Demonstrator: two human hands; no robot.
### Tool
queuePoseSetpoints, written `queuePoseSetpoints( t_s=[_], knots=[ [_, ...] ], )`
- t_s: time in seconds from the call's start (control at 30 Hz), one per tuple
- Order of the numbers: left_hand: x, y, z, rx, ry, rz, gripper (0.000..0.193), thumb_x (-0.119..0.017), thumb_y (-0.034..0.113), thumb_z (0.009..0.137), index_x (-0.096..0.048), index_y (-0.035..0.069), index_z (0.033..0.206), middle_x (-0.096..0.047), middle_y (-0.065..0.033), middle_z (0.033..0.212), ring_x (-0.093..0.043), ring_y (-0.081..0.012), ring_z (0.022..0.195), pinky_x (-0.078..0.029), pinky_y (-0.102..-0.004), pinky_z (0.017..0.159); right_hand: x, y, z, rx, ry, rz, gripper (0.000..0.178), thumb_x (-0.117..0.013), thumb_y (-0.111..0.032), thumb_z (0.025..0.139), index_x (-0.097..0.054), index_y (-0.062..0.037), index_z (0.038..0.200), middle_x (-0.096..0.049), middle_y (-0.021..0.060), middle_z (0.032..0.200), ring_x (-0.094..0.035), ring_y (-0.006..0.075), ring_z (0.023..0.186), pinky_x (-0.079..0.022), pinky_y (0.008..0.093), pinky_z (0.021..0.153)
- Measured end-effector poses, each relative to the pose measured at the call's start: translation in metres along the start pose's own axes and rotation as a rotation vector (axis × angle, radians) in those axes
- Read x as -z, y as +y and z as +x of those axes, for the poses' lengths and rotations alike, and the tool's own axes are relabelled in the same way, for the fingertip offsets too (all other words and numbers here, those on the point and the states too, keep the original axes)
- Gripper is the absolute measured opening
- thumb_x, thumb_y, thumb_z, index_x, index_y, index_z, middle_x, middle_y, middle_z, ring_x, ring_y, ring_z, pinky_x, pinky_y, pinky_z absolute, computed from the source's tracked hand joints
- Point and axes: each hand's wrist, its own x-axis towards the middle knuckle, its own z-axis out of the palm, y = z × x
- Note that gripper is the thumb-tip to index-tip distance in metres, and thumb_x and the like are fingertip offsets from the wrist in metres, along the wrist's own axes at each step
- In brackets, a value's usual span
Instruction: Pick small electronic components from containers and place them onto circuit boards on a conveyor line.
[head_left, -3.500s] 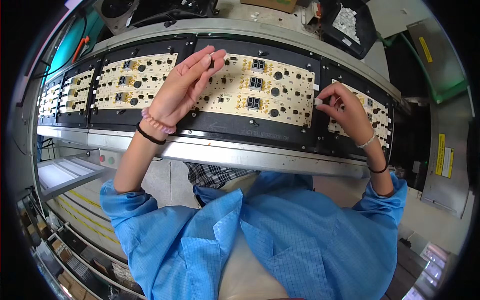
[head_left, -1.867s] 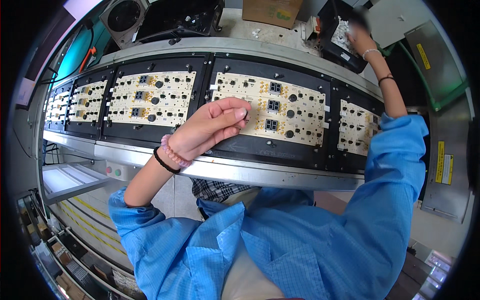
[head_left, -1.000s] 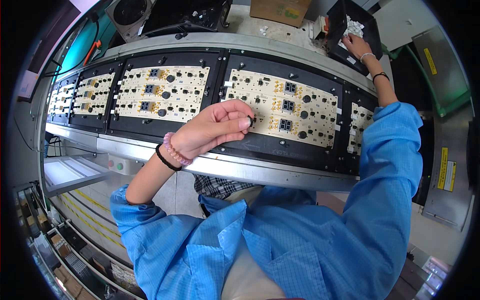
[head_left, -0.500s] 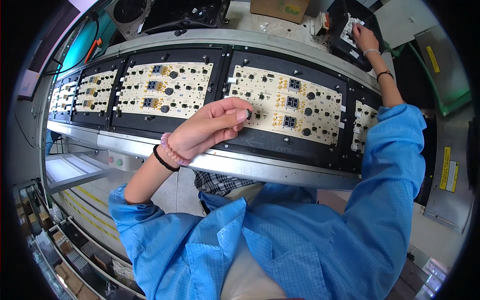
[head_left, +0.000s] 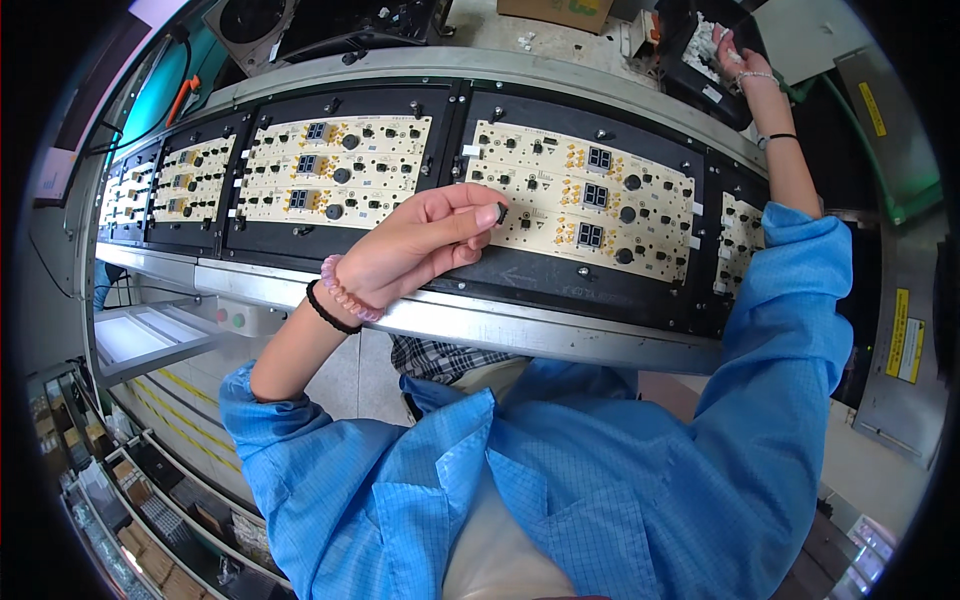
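Observation:
My left hand [head_left: 420, 248] hovers over the near left corner of a cream circuit board panel [head_left: 548, 240]. Its thumb and forefinger pinch a small dark part [head_left: 501, 213], whose exact kind is too small to make out. At the far right my right hand [head_left: 752, 72] is inside a black bin [head_left: 708, 98], over a heap of small white parts [head_left: 700, 50]. The palm is turned partly up with fingers curled, and a few white pieces seem to lie in it. The panel carries two-digit displays [head_left: 595, 196], round black buzzers [head_left: 627, 214] and small black components.
More board panels [head_left: 335, 172] sit in black fixture trays [head_left: 290, 243] along a metal-railed line [head_left: 480, 322]. Behind the rail are a cardboard box [head_left: 556, 12] and some loose white pieces [head_left: 527, 42]. A control box with buttons [head_left: 240, 320] hangs at the near left.
My right hand has turned from fingers down in the white parts to palm partly up. My left hand keeps its pinch. The panels appear shifted slightly to the right and up in view.

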Motion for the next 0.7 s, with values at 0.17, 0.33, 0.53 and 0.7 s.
queuePoseSetpoints(
  t_s=[0.17, 0.33, 0.53, 0.7],
  knots=[
    [-0.005, 0.007, 0.003, -0.018, -0.015, 0.093, 0.026, -0.066, 0.018, 0.092, -0.06, 0.003, 0.112, -0.057, 0.0058, 0.084, -0.047, 0.0002, 0.067, -0.039, -0.0141, 0.058, -0.001, -0.001, -0.001, -0.26, -0.019, 0.535, 0.026, -0.044, -0.015, 0.097, -0.054, 0.0026, 0.113, -0.058, 0.0099, 0.089, -0.05, 0.0141, 0.068, -0.041, 0.022, 0.055],
    [-0.01, 0.007, 0.024, -0.174, 0.04, 0.585, 0.018, -0.069, 0.016, 0.089, -0.065, 0.005, 0.103, -0.06, 0.0079, 0.079, -0.042, 0.0033, 0.062, -0.032, -0.0154, 0.051, -0.001, -0.007, -0.015, -0.451, -0.025, 0.97, 0.024, -0.044, -0.006, 0.097, -0.05, 0.0061, 0.116, -0.057, 0.0119, 0.093, -0.049, 0.0141, 0.068, -0.039, 0.0201, 0.055],
    [-0.017, 0.012, 0.05, -0.511, 0.162, 1.381, 0.015, -0.069, 0.008, 0.083, -0.063, 0.006, 0.096, -0.065, -0.0044, 0.081, -0.059, -0.0161, 0.066, -0.046, -0.0271, 0.06, -0.052, -0.024, -0.147, -0.455, -0.756, 0.754, 0.022, -0.041, -0.007, 0.098, -0.046, 0.0065, 0.115, -0.038, 0.0035, 0.074, -0.035, 0.0105, 0.061, -0.03, 0.0218, 0.049],
    [-0.002, 0.009, 0.077, -0.739, 0.163, 1.596, 0.014, -0.068, 0.001, 0.081, -0.061, 0.003, 0.093, -0.064, -0.0102, 0.089, -0.064, -0.0275, 0.081, -0.052, -0.0326, 0.071, -0.095, -0.019, -0.269, -0.55, -0.745, 0.699, 0.029, -0.04, -0.011, 0.099, -0.043, 0.005, 0.124, -0.039, 0.0028, 0.081, -0.034, 0.0097, 0.064, -0.03, 0.0223, 0.049]
  ],
)
